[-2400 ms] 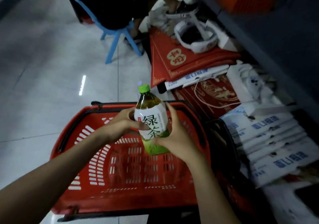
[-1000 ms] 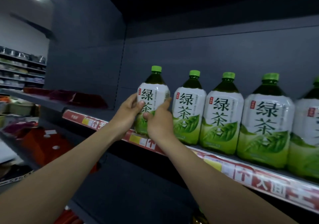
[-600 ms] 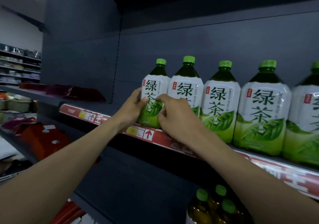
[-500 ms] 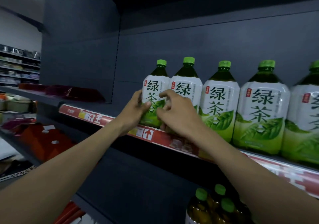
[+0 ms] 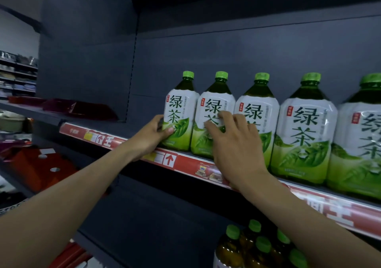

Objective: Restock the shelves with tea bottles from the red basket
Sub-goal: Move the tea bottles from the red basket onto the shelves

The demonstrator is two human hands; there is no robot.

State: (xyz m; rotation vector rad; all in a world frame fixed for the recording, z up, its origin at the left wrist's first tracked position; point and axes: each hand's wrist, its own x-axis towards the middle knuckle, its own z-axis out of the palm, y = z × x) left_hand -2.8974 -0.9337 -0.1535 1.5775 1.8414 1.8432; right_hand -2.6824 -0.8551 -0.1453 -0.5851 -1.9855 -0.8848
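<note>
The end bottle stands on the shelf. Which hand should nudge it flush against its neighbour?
Left, probably. The left hand grips the end bottle low on its outer side, thumb across the label, so it can push inward. The right hand has its fingers on the second bottle instead.

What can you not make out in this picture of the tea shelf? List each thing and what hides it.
Head view: second bottle, lower label covered by the right hand.
Head view: left hand, fingertips behind the first bottle it grips.
Head view: last bottle, cut off by the right edge.
Head view: lower bottles, dark, cut by the bottom edge.
Head view: price strip print, too small and blurred.
</note>
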